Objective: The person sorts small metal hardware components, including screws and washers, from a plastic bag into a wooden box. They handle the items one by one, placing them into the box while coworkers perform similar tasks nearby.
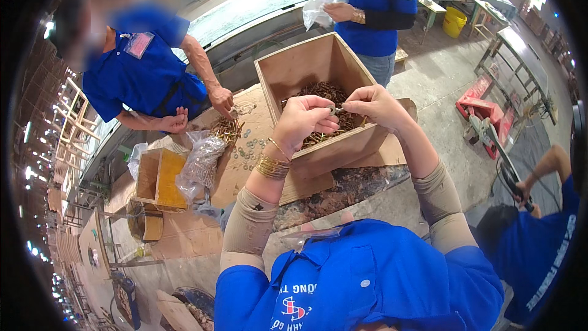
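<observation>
Over a large wooden box (327,161) my two hands meet, fingertips nearly touching. My left hand (301,121), with gold bangles at the wrist, pinches a small round metal washer (332,110). Thumb and fingers of my right hand (378,108) are closed on a small bolt (341,110), its end at the washer; most of it is hidden by the fingers. Many brownish bolts (318,93) lie loose in the box below.
Loose washers (246,150) and a bolt pile (226,129) lie on the table left of the box, near a co-worker's hand (221,99). Beside them are a plastic bag of bolts (201,168) and a smaller wooden box (160,178). Another person holds a white bag (318,12) beyond.
</observation>
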The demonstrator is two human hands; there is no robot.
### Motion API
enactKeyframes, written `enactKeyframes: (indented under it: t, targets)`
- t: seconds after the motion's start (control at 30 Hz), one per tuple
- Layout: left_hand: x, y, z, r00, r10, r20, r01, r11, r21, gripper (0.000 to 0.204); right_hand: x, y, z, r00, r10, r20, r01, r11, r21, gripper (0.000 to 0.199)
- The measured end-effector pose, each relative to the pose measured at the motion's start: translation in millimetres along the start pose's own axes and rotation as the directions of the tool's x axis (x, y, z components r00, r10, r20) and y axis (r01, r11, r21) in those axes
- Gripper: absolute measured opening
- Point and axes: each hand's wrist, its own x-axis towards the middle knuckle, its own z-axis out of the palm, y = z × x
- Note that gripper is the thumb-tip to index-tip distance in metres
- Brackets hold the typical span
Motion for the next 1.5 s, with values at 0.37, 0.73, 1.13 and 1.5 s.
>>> enactKeyframes:
  t: [0.37,0.73,1.13,1.5]
  targets:
    - [13,-21,12,0.996,0.016,0.09,0.003,0.978,-0.209,0.011,-9,25,15,0.986,-0.109,-0.127,0.154,0.893,0.424,0.012]
    - [19,-16,49,0.975,0.018,0.221,0.02,0.985,-0.169,0.011,-30,32,20,0.91,-0.082,-0.406,0.284,0.838,0.466,0.016]
    - [22,-22,75,0.977,0.027,0.209,-0.005,0.994,-0.109,0.011,-55,64,24,0.878,0.172,-0.447,0.31,0.507,0.804,0.027]
    - [36,-15,58,0.975,-0.04,0.221,0.021,0.996,0.086,0.019,-72,23,-17,0.946,-0.132,-0.295,0.133,0.991,-0.015,0.015]
